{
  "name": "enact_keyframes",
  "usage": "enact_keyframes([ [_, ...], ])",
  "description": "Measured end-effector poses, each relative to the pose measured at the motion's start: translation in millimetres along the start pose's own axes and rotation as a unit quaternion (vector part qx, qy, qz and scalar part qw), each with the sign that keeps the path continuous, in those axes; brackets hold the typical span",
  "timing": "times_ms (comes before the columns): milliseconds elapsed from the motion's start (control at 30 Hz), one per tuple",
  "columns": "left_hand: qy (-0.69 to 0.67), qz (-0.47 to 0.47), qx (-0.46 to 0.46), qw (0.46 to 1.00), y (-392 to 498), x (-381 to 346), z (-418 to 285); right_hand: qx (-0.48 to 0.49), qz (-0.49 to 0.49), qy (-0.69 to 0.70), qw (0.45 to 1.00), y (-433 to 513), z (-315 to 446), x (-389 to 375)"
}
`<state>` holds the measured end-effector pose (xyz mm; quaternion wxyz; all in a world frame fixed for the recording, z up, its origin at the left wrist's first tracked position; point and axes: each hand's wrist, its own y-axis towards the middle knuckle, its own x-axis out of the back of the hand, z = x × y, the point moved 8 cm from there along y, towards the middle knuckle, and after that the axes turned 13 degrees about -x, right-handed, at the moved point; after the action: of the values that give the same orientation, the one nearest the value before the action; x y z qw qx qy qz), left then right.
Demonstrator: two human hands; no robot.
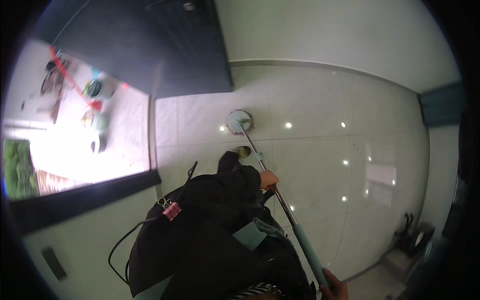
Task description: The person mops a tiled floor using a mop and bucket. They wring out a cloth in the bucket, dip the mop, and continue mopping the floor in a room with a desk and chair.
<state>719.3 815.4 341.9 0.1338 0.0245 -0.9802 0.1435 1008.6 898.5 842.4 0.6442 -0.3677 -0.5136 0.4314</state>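
Note:
My left hand (269,179) is closed around the metal pole of a mop (288,208), about midway along it. Near the bottom edge, my right hand (335,287) grips the end of the mop's green handle sleeve (310,251). The pole slants up and leftward to a round mop head (240,122) with a pale disc and a fringed rim, which rests on the light tiled floor (311,161). A shoe (243,151) stands just below the mop head. A green cloth (251,234) lies against my black jacket, and a red binder clip (172,211) holds a black cable at its shoulder.
A dark door (187,52) stands at the upper left, beside a doorway to a bright area with buckets (94,88) and a red pole-like object (67,73). A pale wall (318,33) runs along the top. Dark objects (416,236) stand at the lower right.

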Motion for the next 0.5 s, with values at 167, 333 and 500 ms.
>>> enact_keyframes([
  [167,-0.329,-0.169,0.283,0.885,-19,1,-18,0.001,-0.063,0.06,0.996,-15,-40,-58],
  [333,-0.367,-0.156,0.258,0.88,-32,-2,1,0.123,-0.175,0.027,0.976,2,-68,-172],
  [500,-0.303,-0.135,0.255,0.908,-25,15,-3,0.0,-0.155,0.088,0.984,-20,-8,-223],
])
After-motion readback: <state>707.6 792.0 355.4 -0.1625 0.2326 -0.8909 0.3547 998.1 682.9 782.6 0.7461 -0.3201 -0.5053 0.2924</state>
